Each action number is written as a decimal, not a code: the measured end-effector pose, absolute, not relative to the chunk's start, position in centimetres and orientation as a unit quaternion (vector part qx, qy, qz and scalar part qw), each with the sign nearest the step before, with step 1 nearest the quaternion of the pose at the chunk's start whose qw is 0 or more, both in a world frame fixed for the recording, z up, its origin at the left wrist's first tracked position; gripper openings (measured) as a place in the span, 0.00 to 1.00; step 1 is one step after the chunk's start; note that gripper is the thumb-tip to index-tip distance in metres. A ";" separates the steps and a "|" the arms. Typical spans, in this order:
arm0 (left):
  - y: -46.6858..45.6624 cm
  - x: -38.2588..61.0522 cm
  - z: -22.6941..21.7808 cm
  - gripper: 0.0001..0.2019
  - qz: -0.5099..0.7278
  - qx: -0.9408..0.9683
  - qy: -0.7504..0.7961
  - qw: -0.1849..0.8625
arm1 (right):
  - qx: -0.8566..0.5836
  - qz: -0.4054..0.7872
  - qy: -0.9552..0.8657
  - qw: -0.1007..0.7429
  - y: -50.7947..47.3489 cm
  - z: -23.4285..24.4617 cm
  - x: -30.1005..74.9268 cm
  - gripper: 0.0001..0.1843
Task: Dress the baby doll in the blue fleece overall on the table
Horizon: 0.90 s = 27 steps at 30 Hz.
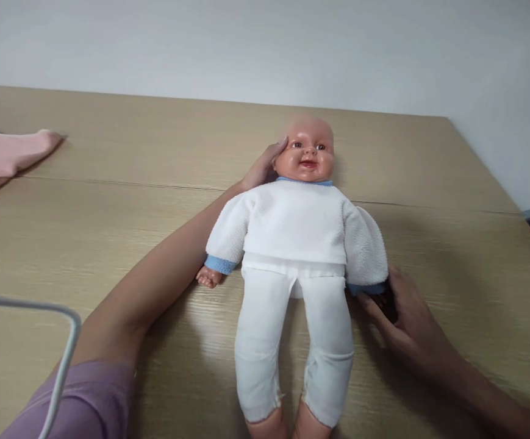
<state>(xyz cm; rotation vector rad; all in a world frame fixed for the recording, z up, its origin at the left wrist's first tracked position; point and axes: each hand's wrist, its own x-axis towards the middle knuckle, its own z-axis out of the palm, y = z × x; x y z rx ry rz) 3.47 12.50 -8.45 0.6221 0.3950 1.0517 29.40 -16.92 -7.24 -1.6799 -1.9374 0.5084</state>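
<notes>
1. The bald baby doll of smooth plastic, in a fluffy white top with blue cuffs and white cloth trousers point(294, 225), lies face up at the centre of the frame, its lower legs cut off by the bottom edge.
2. Beneath it spreads a pale wood-grain table point(447, 262).
3. The left hand point(267, 163) touches the doll's head, upper centre; most fingers are hidden, so I cannot tell their grip.
4. The right hand point(399, 317), right of centre, has thumb and fingers parted around a cuff; whether they pinch is unclear.
5. Soft pink cloth point(3, 160) lies upper left.
</notes>
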 end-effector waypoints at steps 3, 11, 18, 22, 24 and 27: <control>12.4 4.0 -8.7 0.23 0.502 0.289 0.175 0.797 | -0.619 0.190 -0.715 0.263 -16.9 -7.1 29.4 0.17; 12.7 3.5 -8.4 0.22 0.503 0.283 0.192 0.794 | -0.631 0.194 -0.703 0.265 -16.6 -6.5 29.0 0.18; 12.5 3.3 -7.8 0.26 0.510 0.271 0.190 0.794 | -0.626 0.186 -0.712 0.257 -16.7 -6.7 29.2 0.18; 12.9 3.2 -7.9 0.28 0.498 0.267 0.196 0.802 | -0.622 0.180 -0.717 0.259 -16.6 -6.6 29.1 0.19; 13.3 3.4 -8.2 0.28 0.497 0.263 0.201 0.802 | -0.623 0.176 -0.717 0.257 -16.6 -6.6 29.1 0.20; 13.6 3.9 -8.9 0.26 0.502 0.263 0.199 0.799 | -0.630 0.178 -0.714 0.247 -16.6 -6.7 29.2 0.20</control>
